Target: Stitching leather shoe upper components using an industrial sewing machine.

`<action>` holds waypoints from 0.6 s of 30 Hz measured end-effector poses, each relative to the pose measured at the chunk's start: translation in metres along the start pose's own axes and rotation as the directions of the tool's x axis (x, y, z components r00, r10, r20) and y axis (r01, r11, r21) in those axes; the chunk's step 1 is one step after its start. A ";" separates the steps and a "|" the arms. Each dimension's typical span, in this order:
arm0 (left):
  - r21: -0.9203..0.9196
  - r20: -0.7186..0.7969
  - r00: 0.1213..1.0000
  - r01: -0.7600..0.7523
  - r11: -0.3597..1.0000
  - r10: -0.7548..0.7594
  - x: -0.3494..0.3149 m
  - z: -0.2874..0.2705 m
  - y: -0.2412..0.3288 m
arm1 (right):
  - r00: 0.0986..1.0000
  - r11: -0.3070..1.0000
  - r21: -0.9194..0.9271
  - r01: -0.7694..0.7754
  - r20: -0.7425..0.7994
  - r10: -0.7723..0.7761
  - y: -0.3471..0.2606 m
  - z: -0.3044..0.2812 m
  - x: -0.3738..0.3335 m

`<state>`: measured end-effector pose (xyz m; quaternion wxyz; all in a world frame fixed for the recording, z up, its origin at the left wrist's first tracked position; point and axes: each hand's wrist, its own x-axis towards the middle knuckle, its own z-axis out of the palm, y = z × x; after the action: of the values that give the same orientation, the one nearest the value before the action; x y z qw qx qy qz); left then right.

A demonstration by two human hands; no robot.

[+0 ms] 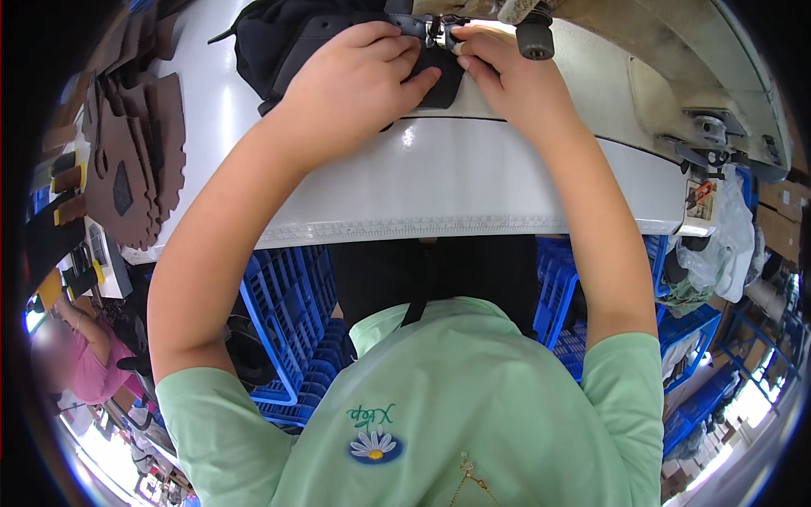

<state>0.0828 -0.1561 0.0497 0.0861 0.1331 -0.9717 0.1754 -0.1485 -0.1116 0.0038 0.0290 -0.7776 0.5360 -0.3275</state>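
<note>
A black fabric piece, bunched and soft at its left end, lies on the white sewing machine bed under the presser foot. My left hand rests over it, fingers bent together and pressing on it, thumb apart just left of the foot. Right of the foot, my right hand pinches the edge of the work between thumb and fingers. What exactly sits between those fingertips is partly hidden. A dark flap of the piece shows between my two hands.
The sewing machine head arches over the right side. Brown scalloped cut pieces are stacked at the left. Blue plastic crates stand below the table edge. A co-worker in pink is at far left; plastic bags hang at right.
</note>
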 end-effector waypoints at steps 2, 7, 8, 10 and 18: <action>-0.005 -0.007 1.000 -0.017 1.000 0.017 0.000 0.000 -0.001 | 1.000 1.000 0.009 -0.003 0.005 0.003 0.001 0.001 -0.001; -0.019 -0.006 1.000 -0.025 0.999 0.025 0.001 0.001 -0.002 | 0.999 0.999 -0.019 -0.035 0.035 0.035 -0.001 0.001 -0.004; -0.017 -0.009 1.000 -0.025 1.000 0.025 0.001 0.001 -0.002 | 0.997 0.999 0.019 -0.045 0.058 0.044 0.000 -0.001 -0.004; -0.042 -0.011 1.000 -0.023 0.999 0.022 0.001 0.001 -0.002 | 0.995 0.996 0.054 -0.064 0.085 0.060 0.001 -0.005 -0.006; -0.057 -0.014 1.000 0.003 0.998 -0.004 0.002 0.001 0.000 | 0.974 0.916 0.358 -0.182 0.194 0.118 0.012 -0.011 -0.005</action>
<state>0.0813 -0.1571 0.0494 0.0969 0.1310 -0.9754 0.1481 -0.1653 -0.1086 0.0053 0.2467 -0.7391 0.5177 -0.3533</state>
